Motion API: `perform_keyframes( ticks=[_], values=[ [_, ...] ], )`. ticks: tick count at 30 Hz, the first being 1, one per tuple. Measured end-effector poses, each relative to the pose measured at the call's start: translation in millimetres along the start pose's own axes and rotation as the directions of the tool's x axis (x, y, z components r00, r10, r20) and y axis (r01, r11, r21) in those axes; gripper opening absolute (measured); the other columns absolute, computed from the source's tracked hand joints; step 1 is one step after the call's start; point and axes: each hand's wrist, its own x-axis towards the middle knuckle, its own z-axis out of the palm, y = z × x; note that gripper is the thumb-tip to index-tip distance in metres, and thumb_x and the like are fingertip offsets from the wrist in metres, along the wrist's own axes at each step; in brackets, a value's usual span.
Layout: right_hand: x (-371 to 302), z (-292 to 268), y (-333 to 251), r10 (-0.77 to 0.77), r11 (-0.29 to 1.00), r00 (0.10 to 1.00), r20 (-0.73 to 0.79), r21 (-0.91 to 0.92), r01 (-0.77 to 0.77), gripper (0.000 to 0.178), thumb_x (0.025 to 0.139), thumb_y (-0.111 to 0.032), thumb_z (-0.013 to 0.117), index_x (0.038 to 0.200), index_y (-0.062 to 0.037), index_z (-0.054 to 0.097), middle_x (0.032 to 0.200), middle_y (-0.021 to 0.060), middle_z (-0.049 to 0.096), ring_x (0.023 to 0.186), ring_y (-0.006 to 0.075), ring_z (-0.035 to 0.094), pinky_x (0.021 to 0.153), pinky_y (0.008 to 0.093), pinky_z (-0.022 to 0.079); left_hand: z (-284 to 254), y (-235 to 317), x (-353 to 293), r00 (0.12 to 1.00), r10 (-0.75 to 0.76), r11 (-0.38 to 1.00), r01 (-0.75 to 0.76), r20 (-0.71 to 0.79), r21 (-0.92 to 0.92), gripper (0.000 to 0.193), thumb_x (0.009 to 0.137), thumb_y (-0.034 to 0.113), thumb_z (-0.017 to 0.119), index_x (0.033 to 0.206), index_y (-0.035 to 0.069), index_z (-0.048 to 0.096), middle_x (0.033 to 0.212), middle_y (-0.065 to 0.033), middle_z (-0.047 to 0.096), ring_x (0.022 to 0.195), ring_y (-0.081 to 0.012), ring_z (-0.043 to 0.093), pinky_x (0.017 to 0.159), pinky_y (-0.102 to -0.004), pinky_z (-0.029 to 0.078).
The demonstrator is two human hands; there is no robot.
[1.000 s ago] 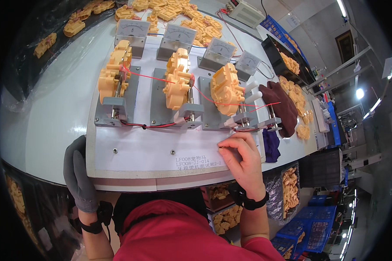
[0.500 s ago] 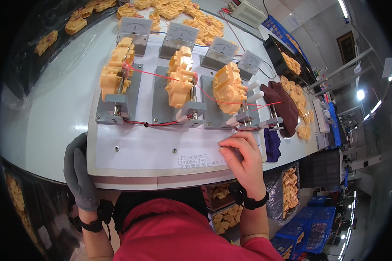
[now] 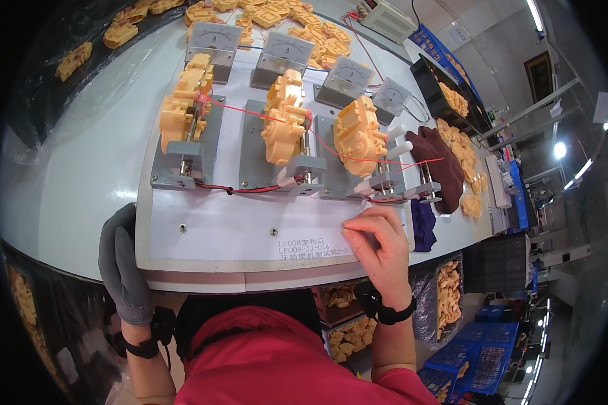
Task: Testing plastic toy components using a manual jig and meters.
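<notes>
My left hand [image 3: 123, 266], in a grey glove, rests against the left edge of a white test board [image 3: 236, 236], its fingers stretched out and holding nothing. My bare right hand [image 3: 380, 248] lies at the board's near right corner. Its thumb and forefinger are pinched; anything between them is too small to make out. Beyond the hands, three yellow plastic gearbox housings stand upright in grey fixtures: a left housing [image 3: 184, 104], a middle housing [image 3: 284, 121] and a right housing [image 3: 359, 138]. Thin red wires [image 3: 246, 113] run from them across the fixtures.
Behind the fixtures stand several analog meters [image 3: 213, 44]. Many loose yellow housings [image 3: 270, 13] lie at the far side. To the right are a brown cloth [image 3: 436, 158], a purple cloth [image 3: 423, 226] and a black bin [image 3: 446, 91]. A power supply [image 3: 388, 20] stands at the back.
The board and fixtures appear shifted very slightly rightward in the picture. Both hands keep nearly the same place and pose, and the housings stay in their fixtures.
</notes>
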Motion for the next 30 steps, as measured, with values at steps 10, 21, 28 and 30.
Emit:
perform_keyframes(
  ticks=[10, 21, 28, 30],
  values=[
    [-1.9, 2.9, 1.0, -0.028, 1.0, 0.999, -0.03, 0.005, 0.028, 0.015, 0.079, -0.004, 0.074, 0.091, -0.0045, 0.066, 0.094, 0.0065, 0.058, 0.082, 0.019, 0.059, 0.07, 0.0278, 0.048, -0.7, 0.8, 0.2, 1.0, 0.016, 1.0, -0.016, 0.004, 0.008, 0.037, 0.102, 0.018, 0.034, 0.121, -0.006, 0.055, 0.118, -0.014, 0.061, 0.109, -0.0213, 0.056, 0.098, -0.0336, 0.041],
    [-0.3, -2.7, -41.2, -0.061, 0.997, 0.997, -0.046, 0.044, 0.064, 0.027, 0.077, -0.003, 0.074, 0.103, -0.0035, 0.064, 0.098, 0.0101, 0.061, 0.091, 0.026, 0.059, 0.077, 0.0333, 0.049, 0.4, 2.4, 1.7, 0.999, 0.05, 0.999, -0.05, 0.004, 0.0, 0.031, 0.099, 0.011, 0.04, 0.118, -0.006, 0.057, 0.113, -0.0141, 0.062, 0.105, -0.0208, 0.057, 0.095, -0.033, 0.043],
    [28.6, 36.9, -70.4, -0.08, 0.995, 0.991, 0.107, 0.075, 0.072, 0.022, 0.08, -0.005, 0.072, 0.1, -0.0051, 0.065, 0.093, 0.0095, 0.061, 0.084, 0.0272, 0.056, 0.073, 0.0356, 0.045, -1.7, 5.7, 0.4, 1.0, 0.018, 1.0, -0.018, -0.014, -0.018, 0.032, 0.097, 0.012, 0.041, 0.116, -0.006, 0.058, 0.111, -0.0155, 0.061, 0.102, -0.0216, 0.059, 0.091, -0.0329, 0.045],
    [32.7, 40.5, -67.2, -0.096, 0.995, 0.987, 0.126, 0.045, 0.091, 0.019, 0.08, -0.005, 0.071, 0.099, -0.0054, 0.065, 0.09, 0.0087, 0.06, 0.083, 0.0269, 0.056, 0.073, 0.0355, 0.045, -1.4, 6.0, 1.5, 0.998, 0.055, 0.998, -0.056, 0.011, 0.032, 0.032, 0.096, 0.012, 0.041, 0.115, -0.007, 0.058, 0.11, -0.0168, 0.062, 0.1, -0.0231, 0.059, 0.09, -0.0335, 0.045]
  ],
)
